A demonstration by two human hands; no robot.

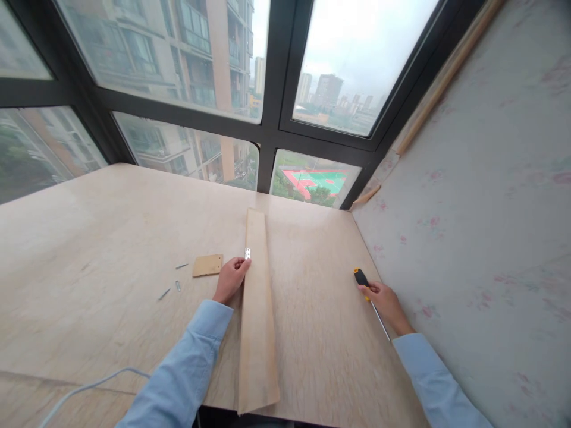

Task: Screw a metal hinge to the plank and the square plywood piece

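Observation:
A long narrow wooden board (257, 309) lies lengthwise on the pale wood-grain surface, pointing toward the window. My left hand (232, 277) is closed at the board's left edge, pinching a small metal hinge (248, 254) against it; part of the hinge is hidden by the fingers. Off to the right, near the wall, my right hand (384, 303) grips a screwdriver (361, 277) with a black and yellow handle. Its handle end points away from me and its metal shaft runs back toward my wrist. Left of my left hand sits a small wooden piece (207, 265) with holes.
Several small screws or metal bits (164, 294) lie left of the small wooden piece. A white cable (96, 381) curves across the near left. Dark window frames (267, 137) bound the far side, and a papered wall (482, 238) with torn edging stands at right.

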